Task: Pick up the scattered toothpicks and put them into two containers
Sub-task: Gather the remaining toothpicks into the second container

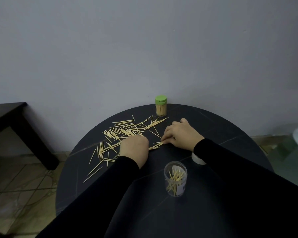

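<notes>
Low in the frame we keep the clear plastic container (175, 179) open and close for dropping, while mid-frame our left hand (134, 148) curls over thin wooden toothpicks (126, 132), our right hand (181, 133) pinches a small bundle (156, 146), and beyond stands the full green-capped container (161, 105).

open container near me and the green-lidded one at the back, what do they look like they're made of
Open container: looks like clear plastic, smooth and slightly glossy; the toothpicks inside show through its wall. It could be glass, hard to tell.
Green-lidded container: clear-walled body, probably plastic, packed toothpicks visible through it; the lid is opaque matte green, likely moulded plastic with a flip tab.
</notes>
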